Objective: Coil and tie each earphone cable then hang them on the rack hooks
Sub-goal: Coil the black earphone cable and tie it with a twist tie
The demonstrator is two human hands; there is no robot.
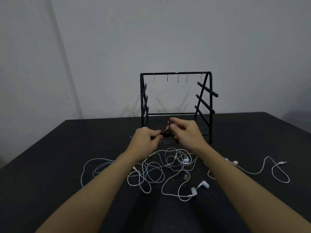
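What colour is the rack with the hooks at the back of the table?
Black. The rack shows clearly in the head view against the pale wall.

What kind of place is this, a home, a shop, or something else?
Probably a bare staged workspace, not a lived-in room: a plain black table against a blank grey wall, with only a small hook rack and loose earphones.

Both arms reach forward, left hand [146, 138] and right hand [186, 131] pinched close together.

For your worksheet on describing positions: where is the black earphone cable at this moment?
The black earphone cable is bunched between the left hand and right hand, above the table, just in front of the black rack.
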